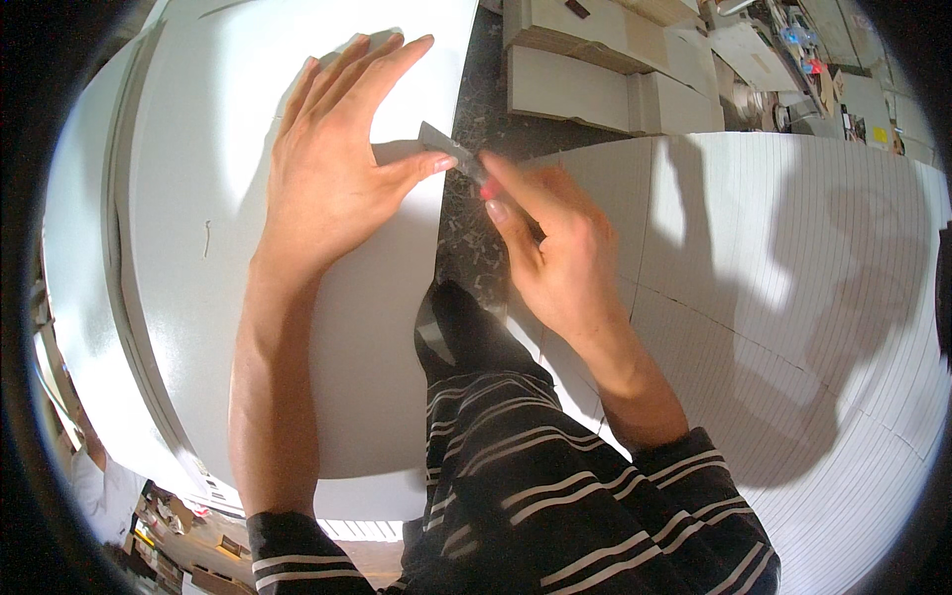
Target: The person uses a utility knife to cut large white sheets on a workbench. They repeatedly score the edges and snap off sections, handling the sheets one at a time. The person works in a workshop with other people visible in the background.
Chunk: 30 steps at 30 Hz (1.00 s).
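My left hand (332, 159) lies on a large white panel (377, 397), its fingers stretched out and apart. The thumb of that hand reaches to a knife (451, 154) with a flat grey blade and a slanted tip, and seems to touch its side. My right hand (555, 238) grips this knife at its lower end, where a bit of red shows between thumb and forefinger. Across the panel's right edge lies the blade, its tip over the white surface. The rest of the handle is hidden in my right hand, whose forefinger is slightly blurred.
A thin curled shaving (206, 239) lies on the panel. Many shavings litter the dark floor (471, 233) in the gap. To the right stands a broad stack of white panels (783, 297), its edges showing as lines. Brown-edged boards (575, 89) are piled beyond, near a cluttered bench (764, 55).
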Available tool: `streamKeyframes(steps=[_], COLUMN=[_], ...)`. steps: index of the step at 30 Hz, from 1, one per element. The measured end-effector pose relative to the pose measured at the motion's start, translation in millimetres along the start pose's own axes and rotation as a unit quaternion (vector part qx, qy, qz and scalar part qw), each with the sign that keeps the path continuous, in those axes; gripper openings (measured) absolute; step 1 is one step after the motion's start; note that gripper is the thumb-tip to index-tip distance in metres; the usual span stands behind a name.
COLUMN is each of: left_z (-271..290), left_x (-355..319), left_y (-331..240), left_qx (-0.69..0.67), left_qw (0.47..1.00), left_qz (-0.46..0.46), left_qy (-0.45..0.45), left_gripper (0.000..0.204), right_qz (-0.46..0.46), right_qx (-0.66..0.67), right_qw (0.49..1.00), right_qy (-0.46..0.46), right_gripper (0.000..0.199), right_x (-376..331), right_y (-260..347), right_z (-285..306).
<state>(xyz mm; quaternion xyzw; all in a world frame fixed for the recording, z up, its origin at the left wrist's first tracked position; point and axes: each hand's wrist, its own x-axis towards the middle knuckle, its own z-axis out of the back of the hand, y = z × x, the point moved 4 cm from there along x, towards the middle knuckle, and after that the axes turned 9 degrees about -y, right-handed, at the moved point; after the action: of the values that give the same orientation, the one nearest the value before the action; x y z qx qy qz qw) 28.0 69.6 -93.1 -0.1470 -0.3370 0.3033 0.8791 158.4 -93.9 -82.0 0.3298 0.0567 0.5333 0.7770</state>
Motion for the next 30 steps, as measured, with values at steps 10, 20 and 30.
streamKeyframes(steps=[10,20,30], left_z=[-0.3,-4.4,-3.1], left_x=[0.2,0.1,0.7], left_y=[-0.4,2.0,3.9], left_qx=[0.008,0.022,0.01], left_qw=[1.0,1.0,1.0], left_qz=[-0.002,-0.009,0.004], left_qy=[0.001,-0.013,-0.014], left_gripper=[0.086,0.08,0.078], right_qz=[0.031,-0.009,-0.013], right_qx=[0.005,0.01,0.005], right_qw=[0.999,1.0,1.0], right_qy=[-0.028,-0.012,-0.011], right_gripper=[0.035,0.035,0.034], right_x=[-0.4,2.6,5.9], right_y=[-1.8,-2.8,0.3], right_z=[-0.9,-2.1,-3.3])
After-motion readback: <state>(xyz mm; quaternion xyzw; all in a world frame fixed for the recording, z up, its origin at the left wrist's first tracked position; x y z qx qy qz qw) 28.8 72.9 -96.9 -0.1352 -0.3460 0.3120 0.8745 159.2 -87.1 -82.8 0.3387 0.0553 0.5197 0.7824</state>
